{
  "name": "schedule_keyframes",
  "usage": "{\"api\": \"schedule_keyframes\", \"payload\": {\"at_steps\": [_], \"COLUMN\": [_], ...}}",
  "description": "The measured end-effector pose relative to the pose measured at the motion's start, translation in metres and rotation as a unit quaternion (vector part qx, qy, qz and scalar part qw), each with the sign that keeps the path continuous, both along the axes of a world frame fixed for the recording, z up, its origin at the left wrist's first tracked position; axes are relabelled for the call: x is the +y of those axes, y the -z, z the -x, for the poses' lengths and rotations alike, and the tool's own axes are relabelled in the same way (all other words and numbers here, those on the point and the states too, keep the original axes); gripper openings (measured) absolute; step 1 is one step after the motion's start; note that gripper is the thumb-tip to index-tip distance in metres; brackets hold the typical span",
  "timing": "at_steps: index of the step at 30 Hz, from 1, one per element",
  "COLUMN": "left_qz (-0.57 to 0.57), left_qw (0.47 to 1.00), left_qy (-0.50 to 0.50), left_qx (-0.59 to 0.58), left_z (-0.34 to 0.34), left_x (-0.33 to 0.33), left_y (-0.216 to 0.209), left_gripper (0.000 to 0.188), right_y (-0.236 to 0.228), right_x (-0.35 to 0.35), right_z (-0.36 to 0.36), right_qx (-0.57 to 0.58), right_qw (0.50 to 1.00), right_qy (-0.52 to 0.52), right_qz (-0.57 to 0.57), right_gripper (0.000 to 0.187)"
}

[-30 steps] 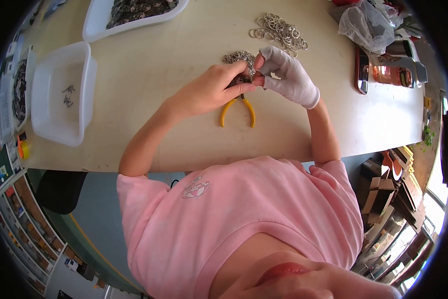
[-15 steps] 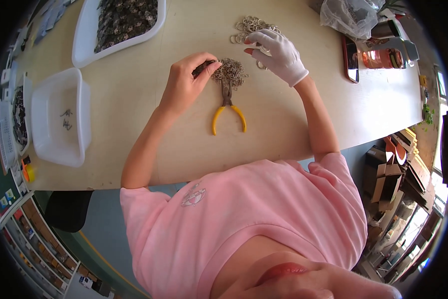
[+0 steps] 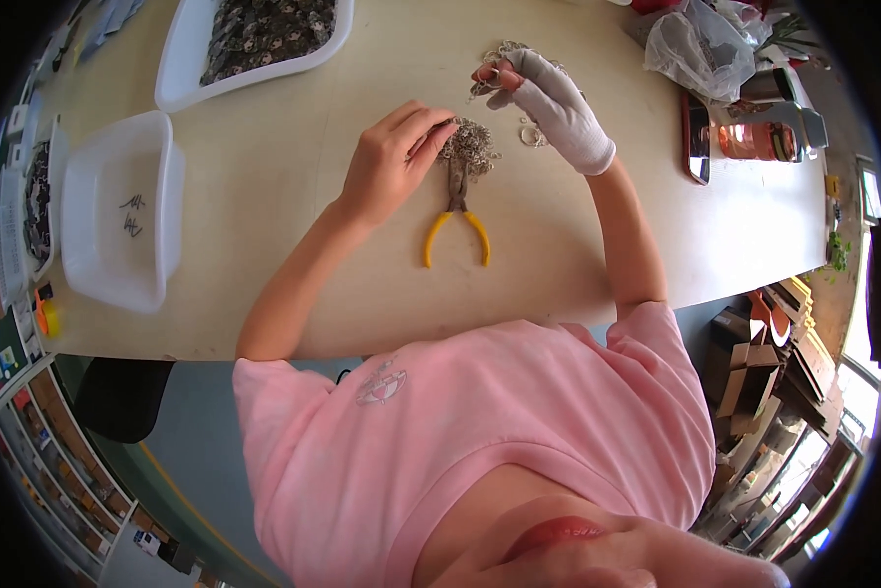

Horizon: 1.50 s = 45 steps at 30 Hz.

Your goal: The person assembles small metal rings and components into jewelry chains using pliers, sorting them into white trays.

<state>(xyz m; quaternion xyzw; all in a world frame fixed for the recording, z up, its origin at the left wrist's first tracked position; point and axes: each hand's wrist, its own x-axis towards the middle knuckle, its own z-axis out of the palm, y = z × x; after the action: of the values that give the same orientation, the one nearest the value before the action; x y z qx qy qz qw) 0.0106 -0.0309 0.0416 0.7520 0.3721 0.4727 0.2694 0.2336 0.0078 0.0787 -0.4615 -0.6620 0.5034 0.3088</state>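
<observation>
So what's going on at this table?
Someone in a pink shirt is handling metal rings. The gloved right hand has what looks like a ring at its fingertips, near a pile of rings. The bare left hand has its fingertips together by a heap of smaller metal bits; whatever it may hold is hidden. Yellow-handled pliers lie on the table, tip at the heap.

A pink short-sleeved T-shirt (image 3: 519,421) bears a small rounded chest print (image 3: 381,387); a white, partly open-tipped glove (image 3: 579,135) covers the right hand (image 3: 556,103).
</observation>
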Motion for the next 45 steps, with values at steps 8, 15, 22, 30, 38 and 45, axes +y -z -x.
{"api": "schedule_keyframes", "payload": {"at_steps": [8, 15, 22, 30, 38, 45], "left_qz": [-0.018, -0.015, -0.028, -0.058, -0.151, -0.218], "left_qw": [1.000, 1.000, 0.999, 0.997, 0.983, 0.968], "left_qy": [0.008, 0.000, -0.005, -0.026, -0.100, -0.119], "left_qx": [-0.003, -0.007, -0.016, -0.033, -0.025, 0.044], "left_z": [-0.001, -0.001, -0.001, 0.001, 0.011, 0.015], "left_x": [0.001, 0.000, 0.000, 0.000, 0.011, 0.012], "left_y": [0.003, 0.003, 0.001, -0.001, -0.004, -0.004], "left_gripper": [0.012, 0.009, 0.009, 0.013, 0.021, 0.026], "right_y": [-0.015, -0.012, -0.008, -0.008, 0.013, 0.034], "right_x": [-0.021, -0.022, -0.024, -0.030, -0.110, -0.139], "right_z": [0.014, 0.018, 0.020, 0.015, 0.038, 0.075], "right_qx": [0.213, 0.258, 0.253, 0.258, -0.373, -0.429], "right_qw": [0.973, 0.961, 0.963, 0.962, 0.894, 0.877], "right_qy": [-0.034, -0.036, -0.026, -0.014, 0.043, 0.138], "right_qz": [0.084, 0.094, 0.086, 0.087, -0.247, -0.168], "right_gripper": [0.023, 0.025, 0.026, 0.027, 0.078, 0.088]}}
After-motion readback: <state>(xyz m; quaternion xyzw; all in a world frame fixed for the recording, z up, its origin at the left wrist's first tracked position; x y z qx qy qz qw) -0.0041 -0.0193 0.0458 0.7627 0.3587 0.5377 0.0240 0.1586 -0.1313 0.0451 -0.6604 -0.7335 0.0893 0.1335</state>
